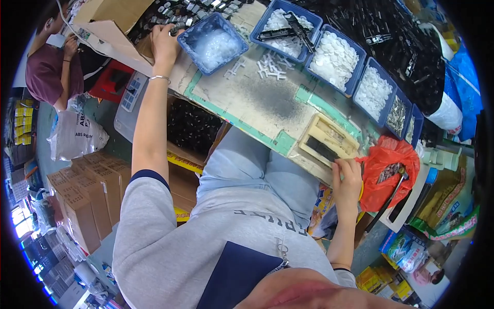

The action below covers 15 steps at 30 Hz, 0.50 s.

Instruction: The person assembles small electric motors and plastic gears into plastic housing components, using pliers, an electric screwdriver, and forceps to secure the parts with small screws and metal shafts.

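Note:
My left hand [164, 45] reaches to the far left of the workbench, beside a heap of small grey metal parts [193, 11]. Its fingers are closed on a small dark grey part [175, 29]. A blue bin [212, 44] of translucent white stuff stands just right of that hand. At the bench's near edge lies a cream fixture block [334, 127] with a long black part [320, 149] in its recess. The curled fingers of my right hand [348, 177] are at the block's near right corner, by the black part's end; what they pinch is hidden.
Blue bins [335, 59] of white parts line the bench's far right, one with black assemblies [293, 32] on top. Loose white plastic pieces [271, 67] lie mid-bench. A red bag [386, 180] hangs beside my right hand. A cardboard box [116, 32] and a person [51, 72] are left.

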Motion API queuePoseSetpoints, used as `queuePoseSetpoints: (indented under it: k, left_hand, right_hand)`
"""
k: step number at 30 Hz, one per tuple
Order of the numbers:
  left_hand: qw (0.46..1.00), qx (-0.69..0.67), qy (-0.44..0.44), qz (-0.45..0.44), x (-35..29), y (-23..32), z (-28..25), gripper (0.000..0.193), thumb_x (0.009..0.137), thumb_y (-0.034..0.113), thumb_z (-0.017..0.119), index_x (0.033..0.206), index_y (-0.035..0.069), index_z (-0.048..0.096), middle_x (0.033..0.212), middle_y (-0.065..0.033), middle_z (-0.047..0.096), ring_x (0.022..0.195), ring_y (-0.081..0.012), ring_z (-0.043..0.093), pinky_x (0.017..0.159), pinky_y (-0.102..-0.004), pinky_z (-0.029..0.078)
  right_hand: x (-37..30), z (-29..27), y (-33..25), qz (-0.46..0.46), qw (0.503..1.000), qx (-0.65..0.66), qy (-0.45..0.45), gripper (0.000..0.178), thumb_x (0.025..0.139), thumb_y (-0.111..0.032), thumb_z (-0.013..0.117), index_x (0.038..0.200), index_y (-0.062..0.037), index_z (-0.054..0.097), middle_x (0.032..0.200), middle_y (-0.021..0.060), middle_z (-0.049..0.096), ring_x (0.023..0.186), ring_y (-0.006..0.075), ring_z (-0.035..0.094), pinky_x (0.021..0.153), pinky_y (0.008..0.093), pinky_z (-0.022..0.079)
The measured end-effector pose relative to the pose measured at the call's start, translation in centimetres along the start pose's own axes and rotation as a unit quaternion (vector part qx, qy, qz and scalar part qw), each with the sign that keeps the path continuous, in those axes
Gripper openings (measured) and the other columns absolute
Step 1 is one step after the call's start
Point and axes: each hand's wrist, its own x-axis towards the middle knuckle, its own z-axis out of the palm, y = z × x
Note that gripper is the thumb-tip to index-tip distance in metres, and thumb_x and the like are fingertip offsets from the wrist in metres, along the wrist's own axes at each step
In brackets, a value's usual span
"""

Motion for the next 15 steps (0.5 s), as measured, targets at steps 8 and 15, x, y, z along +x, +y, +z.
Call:
queuePoseSetpoints:
  k: [8,15]
  left_hand:
    - [0.989,-0.069,0.101,0.079,-5.3,2.2,-2.8,0.021,0.064,0.010,0.071,0.083,0.002,0.068,0.089,-0.0157,0.056,0.085,-0.0336,0.055,0.078,-0.0394,0.046]
    - [0.981,-0.150,0.070,0.098,-11.5,6.0,-5.9,0.018,0.063,0.004,0.067,0.081,0.001,0.065,0.089,-0.0158,0.056,0.078,-0.0306,0.058,0.070,-0.0367,0.049]
  right_hand:
    - [-0.1,-0.1,-0.3,-0.004,1.000,-0.014,0.003,0.010,0.079,-0.004,0.064,0.088,0.0008,0.062,0.085,0.0121,0.057,0.081,0.0293,0.055,0.070,0.0373,0.045]
    - [0.7,-1.8,-0.7,0.012,0.996,0.000,-0.085,0.017,0.079,-0.010,0.066,0.091,0.0016,0.062,0.087,0.0138,0.059,0.084,0.0314,0.056,0.074,0.0380,0.045]
